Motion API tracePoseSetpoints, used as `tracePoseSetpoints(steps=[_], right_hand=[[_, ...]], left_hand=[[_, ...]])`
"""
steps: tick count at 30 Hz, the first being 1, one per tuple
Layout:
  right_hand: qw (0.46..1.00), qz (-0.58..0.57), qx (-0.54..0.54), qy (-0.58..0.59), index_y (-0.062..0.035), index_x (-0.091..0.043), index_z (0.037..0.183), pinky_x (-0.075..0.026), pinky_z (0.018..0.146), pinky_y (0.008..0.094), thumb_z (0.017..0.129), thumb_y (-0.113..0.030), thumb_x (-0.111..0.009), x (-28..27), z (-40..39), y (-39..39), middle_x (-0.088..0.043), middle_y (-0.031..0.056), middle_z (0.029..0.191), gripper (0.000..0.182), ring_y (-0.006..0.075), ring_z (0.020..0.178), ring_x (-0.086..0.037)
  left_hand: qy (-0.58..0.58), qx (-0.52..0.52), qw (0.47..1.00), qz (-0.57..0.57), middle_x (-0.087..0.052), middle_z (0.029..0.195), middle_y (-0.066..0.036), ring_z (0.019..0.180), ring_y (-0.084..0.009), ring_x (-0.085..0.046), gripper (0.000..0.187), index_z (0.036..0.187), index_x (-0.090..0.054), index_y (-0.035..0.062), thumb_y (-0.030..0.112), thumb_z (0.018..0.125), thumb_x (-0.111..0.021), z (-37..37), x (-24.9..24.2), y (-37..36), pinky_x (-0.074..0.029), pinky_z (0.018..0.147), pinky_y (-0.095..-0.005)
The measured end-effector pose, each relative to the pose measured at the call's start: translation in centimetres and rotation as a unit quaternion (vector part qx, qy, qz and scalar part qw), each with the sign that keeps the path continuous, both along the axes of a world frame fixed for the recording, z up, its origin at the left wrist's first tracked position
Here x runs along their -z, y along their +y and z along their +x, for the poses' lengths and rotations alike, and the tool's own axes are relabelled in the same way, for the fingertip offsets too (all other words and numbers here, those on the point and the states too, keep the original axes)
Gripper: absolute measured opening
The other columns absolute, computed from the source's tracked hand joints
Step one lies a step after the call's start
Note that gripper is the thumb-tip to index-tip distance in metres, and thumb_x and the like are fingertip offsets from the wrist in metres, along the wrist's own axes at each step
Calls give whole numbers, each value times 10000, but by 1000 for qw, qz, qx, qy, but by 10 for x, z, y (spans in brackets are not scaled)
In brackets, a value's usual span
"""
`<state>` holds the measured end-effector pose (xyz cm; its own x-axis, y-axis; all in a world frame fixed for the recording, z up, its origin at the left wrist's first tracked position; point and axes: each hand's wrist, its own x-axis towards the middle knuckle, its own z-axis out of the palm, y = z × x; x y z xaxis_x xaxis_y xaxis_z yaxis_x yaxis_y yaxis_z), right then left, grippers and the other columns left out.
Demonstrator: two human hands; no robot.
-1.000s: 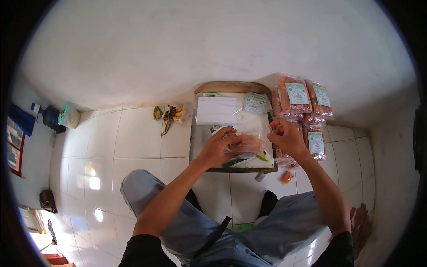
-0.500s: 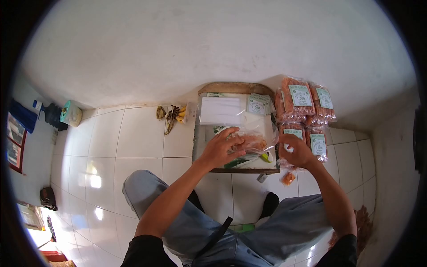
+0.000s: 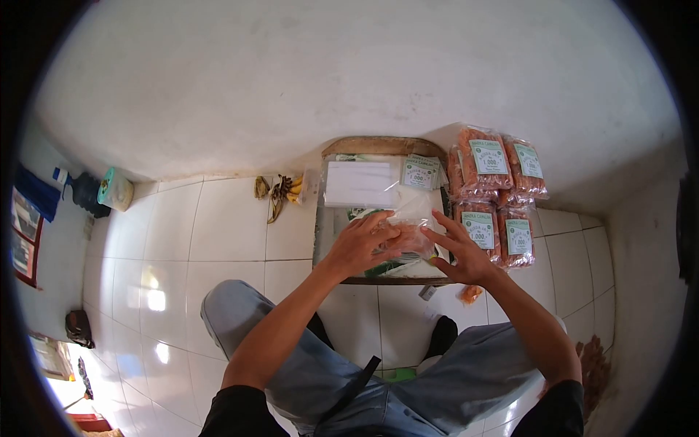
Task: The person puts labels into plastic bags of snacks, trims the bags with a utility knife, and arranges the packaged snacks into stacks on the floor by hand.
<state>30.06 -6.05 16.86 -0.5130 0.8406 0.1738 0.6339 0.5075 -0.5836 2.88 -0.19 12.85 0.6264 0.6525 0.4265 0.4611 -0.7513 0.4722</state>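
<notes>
A clear plastic bag of orange snack [image 3: 409, 239] is between my hands, over the low table [image 3: 437, 280]. My left hand [image 3: 358, 244] grips the bag from its left side, fingers curled over the top. On the other side my right hand [image 3: 466, 251] has its fingers spread, with the fingertips at the bag's right edge. The bag's upper part stands up loosely and is see-through. Behind it on the table lie a stack of white paper [image 3: 358, 183] and green-and-white printed labels [image 3: 422, 173].
Several labelled snack packs [image 3: 486, 160] are stacked right of the table. A small orange bag [image 3: 470, 293] and a small grey object [image 3: 427, 292] lie on the floor in front. Bananas [image 3: 294, 189] lie to the left. A wall [image 3: 349, 80] rises behind.
My right hand has moved left from the table's right edge to the bag, and its fingers have gone from pinched to spread. The left hand stays on the bag, which now looks more bunched.
</notes>
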Motion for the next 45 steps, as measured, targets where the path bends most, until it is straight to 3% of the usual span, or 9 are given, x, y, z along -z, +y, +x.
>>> tracePoseSetpoints(steps=[6, 14, 21, 30, 33, 36, 38, 41, 45], right_hand=[[996, 52, 0, 75, -123, -613, 1251, -341, 1060, 467, 798, -186, -742, 15, -9, 11, -282, 197, 1516, 475, 402, 1328, -355], [992, 101, 31, 75, -61, -711, 997, -404, 969, 417, 810, -182, -740, 26, -20, 20, -581, 122, 1148, 224, 327, 1148, -483], [986, 118, 70, 98, -80, -728, 956, -427, 932, 400, 802, -107, -721, 35, -26, 21, -617, 67, 1101, 157, 290, 1095, -504], [981, 114, 116, 106, -87, -728, 929, -442, 911, 380, 727, -67, -750, 40, -26, 19, -687, 48, 1036, 204, 257, 1016, -566], [982, 79, 128, 115, -95, -726, 934, -457, 900, 385, 732, -57, -753, 39, -28, 15, -687, 62, 1007, 208, 278, 1034, -582], [958, 16, 199, 207, -75, -718, 951, -472, 894, 370, 779, -53, -741, 36, -35, 11, -688, 84, 981, 175, 261, 1055, -599], [868, -196, 274, 363, -49, -713, 1014, -499, 882, 328, 802, -51, -756, 37, -37, 11, -665, 91, 1081, 216, 200, 1072, -607], [861, -249, 258, 360, -21, -705, 984, -467, 899, 305, 828, -97, -741, 24, -38, 10, -657, 118, 1029, 177, 176, 1043, -605], [930, -96, 198, 293, -30, -714, 984, -463, 895, 297, 830, -102, -737, 54, -30, 19, -648, 118, 1060, 172, 179, 1050, -600]], left_hand=[[10, 9, 1000, -17, -495, 1351, -104, 1172, -304, -546, 382, 1117, -646, 156, 405, 830, -693, 0, -9, -2, -443, 976, -423], [-64, 21, 993, -94, -550, 1266, -66, 1054, -262, -596, 330, 1036, -682, 102, 374, 847, -682, 3, -9, -4, -469, 931, -392], [-125, 9, 991, -57, -641, 1168, -108, 1120, -262, -588, 237, 994, -713, 51, 209, 821, -739, 11, 2, 0, -485, 911, -372], [-233, -32, 956, -177, -696, 1044, -98, 1092, -218, -611, 203, 1021, -704, 51, 153, 847, -725, 20, 7, -8, -480, 894, -323], [-302, -61, 908, -284, -694, 1035, -113, 1060, -170, -614, 197, 1019, -690, 40, 160, 864, -717, 24, 0, -13, -490, 846, -307], [-297, -47, 893, -335, -684, 1035, -111, 1008, -128, -609, 222, 1041, -668, 22, 170, 880, -706, 22, 8, -9, -482, 834, -280], [-238, -41, 941, -235, -668, 1068, -96, 967, -113, -600, 263, 1087, -641, 10, 168, 885, -701, 20, 21, -4, -477, 835, -264], [-287, -33, 914, -286, -655, 1036, -90, 960, -135, -612, 267, 1070, -630, 13, 214, 902, -682, 22, 23, -6, -498, 828, -268], [-323, -34, 874, -362, -644, 1038, -69, 937, -126, -612, 251, 1060, -629, 19, 213, 907, -674, 26, 31, -4, -495, 816, -261]])
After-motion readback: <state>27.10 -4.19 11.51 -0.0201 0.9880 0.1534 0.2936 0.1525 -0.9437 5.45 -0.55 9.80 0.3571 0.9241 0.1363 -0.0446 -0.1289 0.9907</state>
